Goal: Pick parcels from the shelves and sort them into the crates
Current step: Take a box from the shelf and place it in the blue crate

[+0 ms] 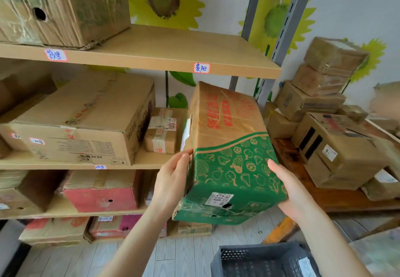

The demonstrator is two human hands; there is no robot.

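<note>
**Fruit carton held between two hands at the shelf end**

The green-and-brown parcel (pixel 229 146) hangs tilted in the air in front of the right end of the shelves (pixel 151 47), higher than the grey crate (pixel 259 259) on the floor. The left hand (pixel 173 181) lies flat against the parcel's left side, fingers (pixel 186 153) straight and close together. The right hand (pixel 290 192) supports the lower right edge, with its thumb laid on the green face. Its fingers are hidden behind the carton, so I cannot tell how they lie.

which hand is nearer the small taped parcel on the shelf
Left. The left hand is just below the small taped parcel; the right hand is beyond the green box, on its other side.
</note>
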